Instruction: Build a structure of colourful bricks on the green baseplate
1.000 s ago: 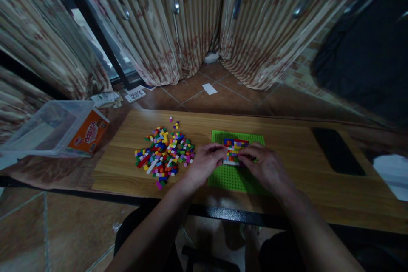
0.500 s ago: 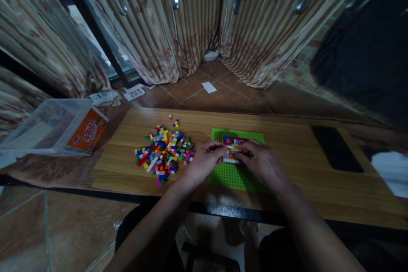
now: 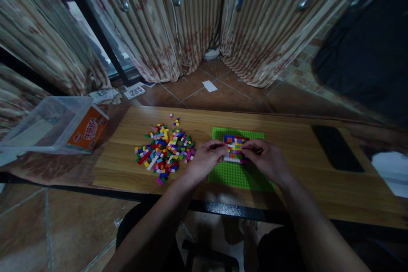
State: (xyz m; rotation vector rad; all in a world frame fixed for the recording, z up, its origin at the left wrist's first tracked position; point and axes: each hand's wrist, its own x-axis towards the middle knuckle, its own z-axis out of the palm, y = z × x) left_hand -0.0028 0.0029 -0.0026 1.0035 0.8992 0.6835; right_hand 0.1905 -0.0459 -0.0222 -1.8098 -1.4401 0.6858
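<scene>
A small build of multicoloured toy bricks (image 3: 235, 149) sits over the upper part of a green studded baseplate (image 3: 237, 178). My left hand (image 3: 208, 157) is closed, thumb and fingers pressed at the build's left edge. On the opposite side, my right hand (image 3: 264, 157) has thumb and fingertips together against its right edge; the fingers partly hide that edge. Whether a loose brick is pinched in either hand is too small to tell. Blue, red, orange, white, yellow and purple pieces show between the hands.
Left of the baseplate, a pile of loose bricks (image 3: 164, 151) spreads over the wooden tabletop (image 3: 114, 165). A clear plastic bin (image 3: 51, 123) with an orange label stands past the table's left end. Toward the right lies a dark flat phone-like slab (image 3: 337, 148).
My right hand has shifted slightly right, uncovering more of the build's middle. My left hand stays at the left edge. The camera view has moved a little.
</scene>
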